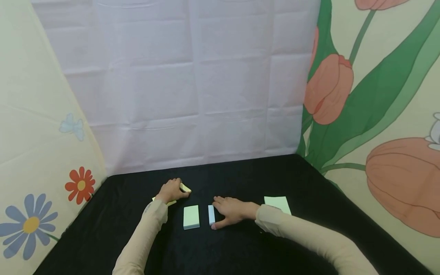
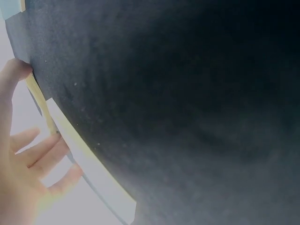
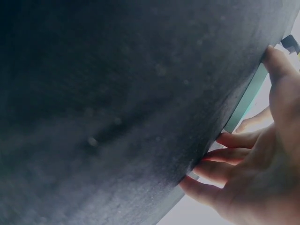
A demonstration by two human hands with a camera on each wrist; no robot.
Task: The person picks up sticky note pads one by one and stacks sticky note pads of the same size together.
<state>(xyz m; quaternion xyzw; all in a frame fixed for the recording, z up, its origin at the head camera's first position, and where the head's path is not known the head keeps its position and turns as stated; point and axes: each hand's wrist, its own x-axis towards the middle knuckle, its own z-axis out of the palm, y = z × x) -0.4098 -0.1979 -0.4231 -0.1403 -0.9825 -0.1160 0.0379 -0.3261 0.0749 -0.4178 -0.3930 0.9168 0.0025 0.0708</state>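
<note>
Near the far left part of the black table, my left hand (image 1: 172,191) holds a small yellow sticky note pad (image 1: 185,188) between thumb and fingers. In the left wrist view this yellow pad (image 2: 43,104) spans from thumb tip to fingertips. A second yellow pad (image 1: 172,203) lies partly hidden under the left wrist. My right hand (image 1: 233,210) grips a narrow-looking light blue sticky note pad (image 1: 211,215), thumb at its near end, fingers at its far end. In the right wrist view its edge (image 3: 247,99) shows teal between thumb and index finger.
A thick light green pad (image 1: 191,217) lies between the two hands. Another pale green pad (image 1: 277,204) is behind the right forearm, partly covered by the sleeve. A white cloth (image 1: 199,84) hangs behind the black-covered table (image 1: 240,252), with printed flower cloths at both sides.
</note>
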